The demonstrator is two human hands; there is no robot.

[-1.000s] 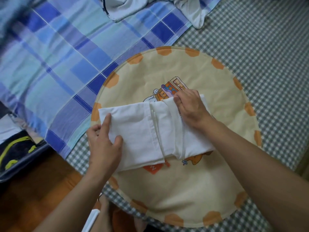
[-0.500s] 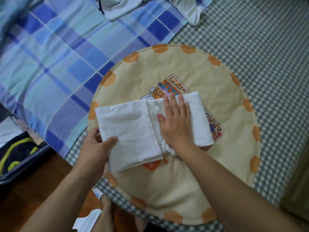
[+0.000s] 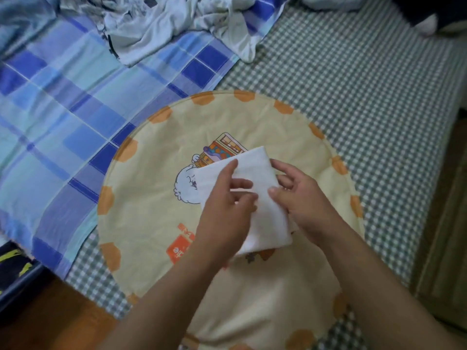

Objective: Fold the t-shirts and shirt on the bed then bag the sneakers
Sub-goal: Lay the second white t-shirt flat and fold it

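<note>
A: Start at the left. What is on the bed (image 3: 379, 102) there?

B: A blue plaid sheet (image 3: 63, 109) covers the left part, and a crumpled pale garment (image 3: 156, 24) lies on it near the far edge, not yet folded. Nearer the front edge sits a round yellow mat (image 3: 156, 210).

A: And the white t-shirt (image 3: 262, 198)?

B: It lies folded into a narrow packet about the middle of the mat. Its long axis runs from the far side toward the front edge of the bed, tilted a little to the right.

A: How do the hands sit on it?

B: The left hand (image 3: 225, 213) lies over the packet's left half, fingers bent loosely on the cloth, thumb on top. Whether it pinches a layer I cannot tell. The right hand (image 3: 300, 200) is at the right long edge, thumb on top and fingers seeming to tuck under, so it grips that edge.

A: So the next move?

B: My guess is a lift and set-aside. Both hands flank the long axis, equally near, so the packet can come up level. The crumpled garment lies well apart, toward the far left.
</note>
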